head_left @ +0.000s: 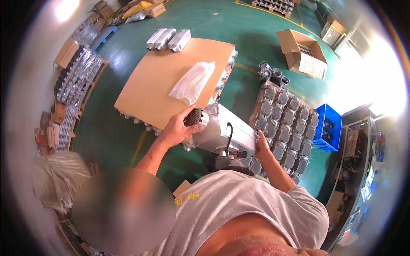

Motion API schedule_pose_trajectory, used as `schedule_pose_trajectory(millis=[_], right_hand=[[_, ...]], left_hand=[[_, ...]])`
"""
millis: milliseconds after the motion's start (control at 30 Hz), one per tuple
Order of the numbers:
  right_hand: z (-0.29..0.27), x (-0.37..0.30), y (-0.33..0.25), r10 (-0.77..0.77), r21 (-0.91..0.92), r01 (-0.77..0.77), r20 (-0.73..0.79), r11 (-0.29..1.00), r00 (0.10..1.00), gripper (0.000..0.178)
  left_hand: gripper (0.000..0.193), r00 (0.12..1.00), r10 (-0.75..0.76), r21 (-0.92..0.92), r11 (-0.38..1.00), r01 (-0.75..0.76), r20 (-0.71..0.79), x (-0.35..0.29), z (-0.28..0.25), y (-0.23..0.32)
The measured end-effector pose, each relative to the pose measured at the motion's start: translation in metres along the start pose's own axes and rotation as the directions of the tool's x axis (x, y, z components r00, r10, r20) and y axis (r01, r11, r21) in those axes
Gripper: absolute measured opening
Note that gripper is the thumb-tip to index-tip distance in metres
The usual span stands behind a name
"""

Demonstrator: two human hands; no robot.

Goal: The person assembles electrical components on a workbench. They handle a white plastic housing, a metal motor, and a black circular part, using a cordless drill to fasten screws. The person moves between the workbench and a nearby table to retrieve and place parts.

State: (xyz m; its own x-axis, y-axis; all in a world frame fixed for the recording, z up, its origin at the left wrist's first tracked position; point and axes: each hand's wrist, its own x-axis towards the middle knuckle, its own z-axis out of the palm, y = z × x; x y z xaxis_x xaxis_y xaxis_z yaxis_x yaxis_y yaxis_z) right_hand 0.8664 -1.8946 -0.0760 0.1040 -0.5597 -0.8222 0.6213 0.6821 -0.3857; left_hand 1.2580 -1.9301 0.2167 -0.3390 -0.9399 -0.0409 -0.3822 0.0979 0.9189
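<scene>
A long silver metal housing [228, 123] is held across the front of my body, between my two hands. My left hand [176, 128] wraps round its left end, at a round grey cap with a grid of holes [196, 117]. At the opposite end, my right hand [262, 145] grips the housing's side, its fingers partly hidden. A black cable [231, 135] with a dark connector comes out of the face toward me. Just beyond my left hand, a clear plastic bag [194, 82] lies flat on a brown cardboard sheet [147, 85] that tops a stack of metal parts.
Three similar silver housings [168, 40] sit on the sheet's far edge. To the right are stacked grey castings [282, 121], a blue crate [325, 131], an open carton [301, 55] and a cluttered shelf [358, 158]. Wrapped parts [79, 83] line the left wall.
</scene>
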Motion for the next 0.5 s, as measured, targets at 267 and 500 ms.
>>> schedule_pose_trajectory(millis=[267, 500], right_hand=[[0.029, 0.082, -0.049, 0.019, 0.088, -0.019, 0.007, 0.996, 1.000, 0.077], [0.061, 0.192, -0.162, 0.070, 0.168, -0.076, 0.041, 0.983, 0.997, 0.074]], left_hand=[[0.101, 0.987, 0.005, 0.201, 0.979, -0.039, 0.163, 0.146, -0.027, 0.002], [0.080, 0.979, -0.084, 0.215, 0.976, 0.042, 0.187, 0.342, -0.022, 0.020]])
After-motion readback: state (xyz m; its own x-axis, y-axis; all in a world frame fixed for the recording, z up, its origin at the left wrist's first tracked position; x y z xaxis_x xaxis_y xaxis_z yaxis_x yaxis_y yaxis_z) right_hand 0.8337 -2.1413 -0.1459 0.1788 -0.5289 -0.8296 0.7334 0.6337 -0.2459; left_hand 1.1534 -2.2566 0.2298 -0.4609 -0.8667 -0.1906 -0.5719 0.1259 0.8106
